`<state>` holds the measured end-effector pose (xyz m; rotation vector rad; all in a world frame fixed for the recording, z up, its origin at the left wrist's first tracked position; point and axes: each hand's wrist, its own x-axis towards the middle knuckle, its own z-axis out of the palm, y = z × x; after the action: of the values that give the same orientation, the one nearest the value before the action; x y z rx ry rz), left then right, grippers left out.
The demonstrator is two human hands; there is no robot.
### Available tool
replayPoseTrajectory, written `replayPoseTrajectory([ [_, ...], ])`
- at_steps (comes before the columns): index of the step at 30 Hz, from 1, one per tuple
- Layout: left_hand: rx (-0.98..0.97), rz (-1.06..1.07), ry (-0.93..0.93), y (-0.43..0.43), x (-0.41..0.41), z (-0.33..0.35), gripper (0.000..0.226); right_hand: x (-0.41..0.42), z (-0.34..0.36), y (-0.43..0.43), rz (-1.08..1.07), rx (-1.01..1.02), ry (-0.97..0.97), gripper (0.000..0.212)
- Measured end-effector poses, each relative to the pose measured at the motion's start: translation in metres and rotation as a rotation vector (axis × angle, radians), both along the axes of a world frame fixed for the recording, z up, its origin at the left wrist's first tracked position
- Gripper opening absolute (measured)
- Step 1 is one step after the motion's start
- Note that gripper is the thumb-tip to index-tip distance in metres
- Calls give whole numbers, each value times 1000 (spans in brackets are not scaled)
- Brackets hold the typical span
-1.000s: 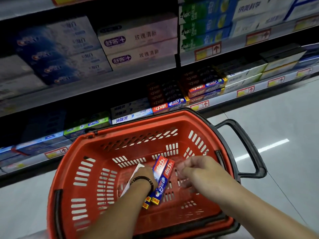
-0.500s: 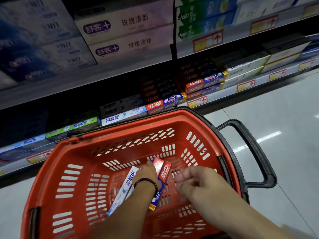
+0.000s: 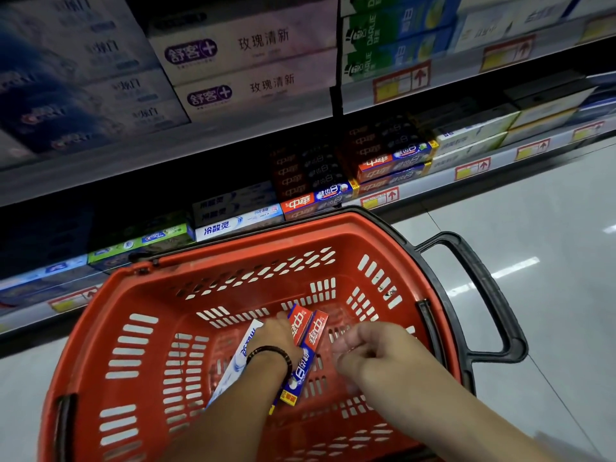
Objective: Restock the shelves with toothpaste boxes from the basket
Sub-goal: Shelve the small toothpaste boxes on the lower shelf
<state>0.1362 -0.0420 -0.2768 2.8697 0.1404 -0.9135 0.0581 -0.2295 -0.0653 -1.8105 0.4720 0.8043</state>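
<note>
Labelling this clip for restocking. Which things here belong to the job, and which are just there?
Job: red plastic basket; two red-and-blue toothpaste boxes and white-and-blue toothpaste box, gripped by left hand; right hand; grey lower shelf.
Just there: green toothpaste boxes; yellow-and-red price tags; grey floor.

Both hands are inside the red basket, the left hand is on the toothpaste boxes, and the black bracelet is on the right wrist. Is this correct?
No: the head view shows the black bracelet on the left wrist. The left hand is on the toothpaste boxes and, like the right hand, is inside the red basket.
</note>
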Motion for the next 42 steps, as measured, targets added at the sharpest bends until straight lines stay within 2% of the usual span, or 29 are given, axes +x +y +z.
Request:
replayPoseTrajectory([
  [12, -112, 100, -65, 25, -4, 42, 61, -2, 8, 5, 20, -18, -18, 12],
  [22, -295, 172, -89, 37, -14, 99, 45, -4, 13, 15, 68, -49, -76, 18],
  [33, -475, 218, -169, 46, -28, 186, 38, -18, 16, 25, 118, -76, -104, 10],
  [38, -500, 186, -230, 48, -35, 235, 38, -27, 23, 35, 180, -56, -95, 39],
  [42, -555, 219, -262, 53, -40, 273, 30, -34, 34, 43, 231, -11, -104, 50],
])
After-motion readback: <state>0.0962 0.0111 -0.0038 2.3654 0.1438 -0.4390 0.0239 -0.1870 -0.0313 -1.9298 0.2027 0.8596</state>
